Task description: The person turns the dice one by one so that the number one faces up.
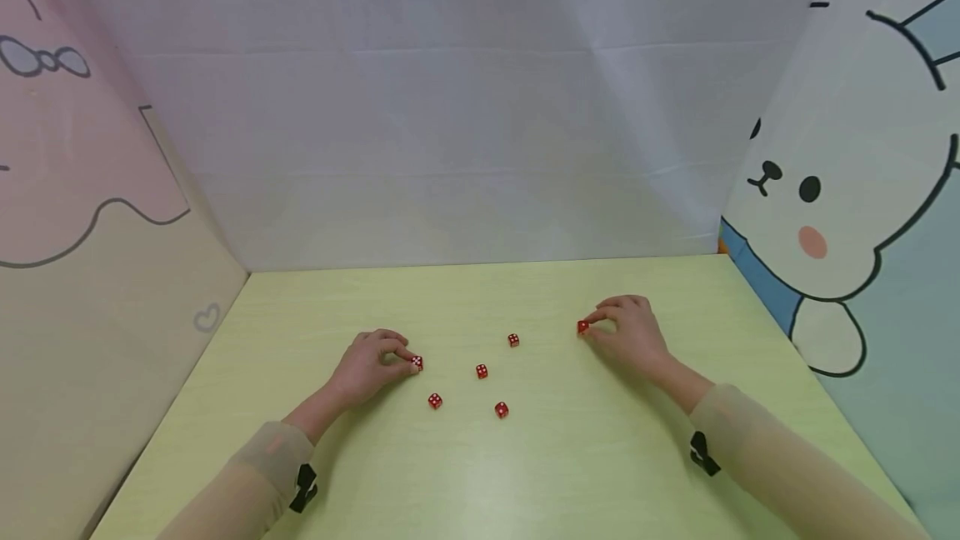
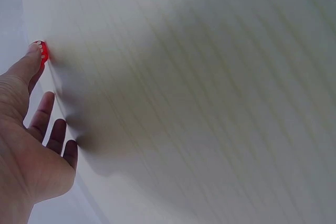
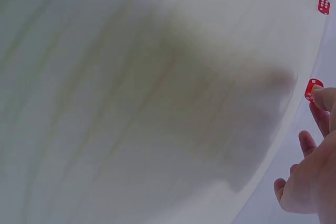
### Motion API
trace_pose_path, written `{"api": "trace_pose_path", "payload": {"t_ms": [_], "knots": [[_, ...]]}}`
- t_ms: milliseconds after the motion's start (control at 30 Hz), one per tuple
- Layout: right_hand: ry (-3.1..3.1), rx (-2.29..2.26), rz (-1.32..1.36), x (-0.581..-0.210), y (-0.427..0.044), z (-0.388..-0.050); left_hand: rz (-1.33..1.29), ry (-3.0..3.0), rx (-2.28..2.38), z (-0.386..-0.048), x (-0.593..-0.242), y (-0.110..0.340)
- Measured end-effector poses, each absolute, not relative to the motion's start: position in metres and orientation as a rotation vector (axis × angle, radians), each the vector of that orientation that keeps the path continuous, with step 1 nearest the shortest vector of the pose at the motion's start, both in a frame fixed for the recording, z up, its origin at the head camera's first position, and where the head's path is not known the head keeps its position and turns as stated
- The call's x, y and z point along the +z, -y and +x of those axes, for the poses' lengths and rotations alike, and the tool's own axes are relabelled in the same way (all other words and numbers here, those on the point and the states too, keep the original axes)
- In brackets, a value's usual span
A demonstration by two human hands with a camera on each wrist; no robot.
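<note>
My left hand (image 1: 371, 367) pinches a red die (image 1: 417, 363) with white dots between thumb and forefinger. In the left wrist view that die (image 2: 43, 52) shows at the thumb tip, with the other fingers held apart from it. Farther right, my right hand (image 1: 628, 332) pinches another red die (image 1: 582, 327) by thumb and forefinger. The right wrist view shows this die (image 3: 313, 89) at the fingertips. Between the hands lie several more red dice: one at the back (image 1: 513, 340), one in the middle (image 1: 482, 371), and two nearer, a left die (image 1: 435, 401) and a right die (image 1: 502, 410).
All the dice are on or just above a pale yellow-green wood-grain table (image 1: 480, 482). A white sheet (image 1: 450, 148) hangs behind it. Cartoon-printed panels stand on both sides, a pink and cream left panel (image 1: 90, 340) and a rabbit-printed right panel (image 1: 847, 215).
</note>
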State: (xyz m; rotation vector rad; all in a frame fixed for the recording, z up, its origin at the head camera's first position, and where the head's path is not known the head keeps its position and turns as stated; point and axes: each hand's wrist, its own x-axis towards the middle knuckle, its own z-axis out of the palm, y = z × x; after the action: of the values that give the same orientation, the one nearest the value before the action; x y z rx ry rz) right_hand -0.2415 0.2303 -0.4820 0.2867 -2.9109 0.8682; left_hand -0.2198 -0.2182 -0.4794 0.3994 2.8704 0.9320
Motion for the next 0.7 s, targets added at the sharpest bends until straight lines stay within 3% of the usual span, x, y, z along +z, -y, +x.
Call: {"api": "trace_pose_path", "payload": {"t_ms": [700], "knots": [[2.942,0.828,0.348,-0.482,-0.215,-0.264,0.433,-2.887,0.926,-0.22,-0.481,0.218]]}}
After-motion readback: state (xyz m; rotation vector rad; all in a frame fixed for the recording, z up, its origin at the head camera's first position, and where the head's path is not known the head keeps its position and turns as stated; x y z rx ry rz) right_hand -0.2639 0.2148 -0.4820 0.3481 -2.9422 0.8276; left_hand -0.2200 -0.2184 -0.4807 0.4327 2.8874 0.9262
